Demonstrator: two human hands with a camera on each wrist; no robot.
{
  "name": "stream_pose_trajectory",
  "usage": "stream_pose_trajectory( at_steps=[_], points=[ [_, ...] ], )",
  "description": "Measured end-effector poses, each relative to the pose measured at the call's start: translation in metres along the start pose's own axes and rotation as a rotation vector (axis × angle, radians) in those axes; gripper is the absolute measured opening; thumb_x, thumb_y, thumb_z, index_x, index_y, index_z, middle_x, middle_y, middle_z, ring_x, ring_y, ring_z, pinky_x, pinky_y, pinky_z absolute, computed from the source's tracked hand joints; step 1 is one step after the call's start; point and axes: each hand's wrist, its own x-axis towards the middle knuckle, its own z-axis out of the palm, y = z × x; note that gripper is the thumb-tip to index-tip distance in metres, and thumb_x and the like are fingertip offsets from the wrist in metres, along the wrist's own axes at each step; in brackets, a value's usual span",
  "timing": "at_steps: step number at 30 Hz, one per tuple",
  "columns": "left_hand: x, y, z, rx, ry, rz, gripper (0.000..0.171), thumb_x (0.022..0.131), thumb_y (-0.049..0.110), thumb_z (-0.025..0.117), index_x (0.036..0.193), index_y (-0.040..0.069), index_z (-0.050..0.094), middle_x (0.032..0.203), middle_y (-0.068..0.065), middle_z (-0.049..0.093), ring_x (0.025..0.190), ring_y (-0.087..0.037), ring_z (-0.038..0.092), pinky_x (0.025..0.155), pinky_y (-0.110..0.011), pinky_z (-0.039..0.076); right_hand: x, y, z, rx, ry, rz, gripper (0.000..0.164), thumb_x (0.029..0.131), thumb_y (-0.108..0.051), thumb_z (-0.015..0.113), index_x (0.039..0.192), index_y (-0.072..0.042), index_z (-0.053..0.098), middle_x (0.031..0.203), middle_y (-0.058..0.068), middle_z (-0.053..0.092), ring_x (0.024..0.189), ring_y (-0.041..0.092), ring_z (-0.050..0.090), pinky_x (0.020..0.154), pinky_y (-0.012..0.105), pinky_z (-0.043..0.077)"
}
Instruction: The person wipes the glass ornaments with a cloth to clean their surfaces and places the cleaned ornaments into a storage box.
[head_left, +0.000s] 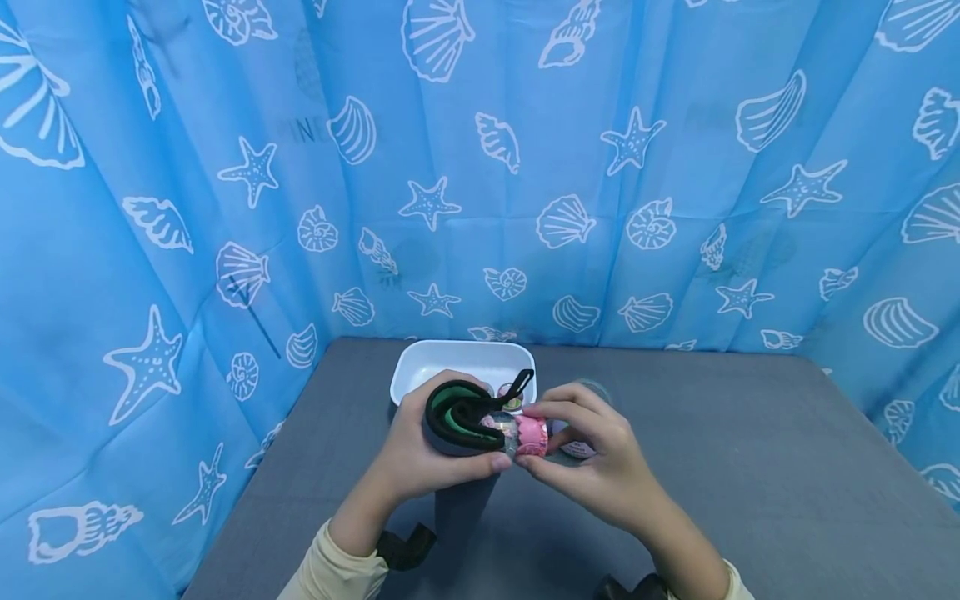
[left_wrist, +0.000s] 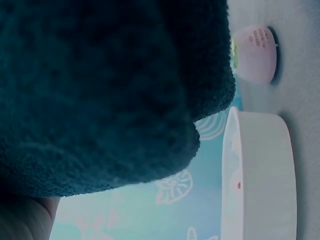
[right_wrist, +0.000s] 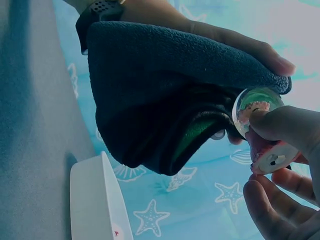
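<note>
Behind both hands, a blue curtain [head_left: 465, 167] patterned with white shells and starfish fills the background, while a grey tabletop [head_left: 712, 467] spreads beneath them. Just beyond the left hand sits a white tray [head_left: 457, 357]; small rounded things [head_left: 513, 400] show in its near right corner, too little visible to name.

Nearer, a folded dark cloth [right_wrist: 145, 75], plush outside and green within, hangs from the left hand [head_left: 412, 467], whose fingers and thumb curl round it. Its black loop [head_left: 517, 383] stands out on the side toward the other hand. Opposite, the right hand [head_left: 611, 467] pinches the pink base of a clear-domed globe [head_left: 528, 435] between thumb and fingertips.

Everything appears to turn on how that globe lies: tipped on its side between the two grips, long axis running roughly from one hand to the other, base at the right fingertips, dome leftward against the cloth's edge. The right hand is nearer and bears the base; whether the left thumb also touches the dome cannot be told. A pale underside with a metallic fitting shows from the right wrist.

On the tabletop past the right hand, a pale pink printed piece [left_wrist: 257, 55] carries lines of lettering too blurred to read. Smallest of all, faint letters reading "INE" mark the curtain, far beyond the left grip. No brand is legible.
</note>
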Motion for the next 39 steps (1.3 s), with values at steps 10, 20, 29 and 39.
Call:
stream_pose_trajectory(
  at_steps=[10,20,29,39],
  points=[
    [0.0004,0.0024,0.002,-0.048,-0.074,-0.029,0.062,0.077,0.012,0.094,0.131,0.009,0.063,0.122,-0.003,0.071,0.11,-0.025,0.069,0.099,-0.037,0.06,-0.0015,-0.0033,0.0051,0.02,-0.005,0.027,0.051,0.076,0.002,0.094,0.121,-0.014,0.076,0.117,0.002,0.068,0.101,0.013,0.063,0.07,0.027,0.064],
    [0.0015,0.0034,0.0046,-0.055,-0.106,-0.002,0.061,0.077,0.014,0.094,0.129,0.01,0.064,0.119,-0.004,0.071,0.106,-0.026,0.068,0.098,-0.037,0.059,-0.0033,-0.0059,0.0084,0.06,0.013,0.025,0.053,0.075,0.005,0.093,0.122,-0.008,0.074,0.115,0.005,0.069,0.096,0.012,0.065,0.068,0.027,0.064],
    [0.0016,0.0037,0.0056,-0.048,-0.112,-0.013,0.058,0.078,0.016,0.095,0.127,0.012,0.064,0.117,-0.004,0.07,0.104,-0.024,0.067,0.096,-0.036,0.06,-0.002,-0.0074,0.01,0.058,0.005,0.018,0.054,0.075,0.005,0.093,0.123,-0.01,0.072,0.117,0.005,0.071,0.103,0.013,0.065,0.071,0.03,0.066],
    [0.0003,0.0055,0.0011,-0.019,-0.061,-0.009,0.056,0.078,0.013,0.094,0.126,0.01,0.066,0.116,-0.004,0.072,0.104,-0.023,0.071,0.095,-0.036,0.061,-0.0012,-0.0065,0.0045,0.069,-0.076,0.01,0.064,0.078,0.009,0.089,0.134,-0.008,0.064,0.13,0.01,0.068,0.117,0.016,0.069,0.084,0.032,0.066]
  ],
)
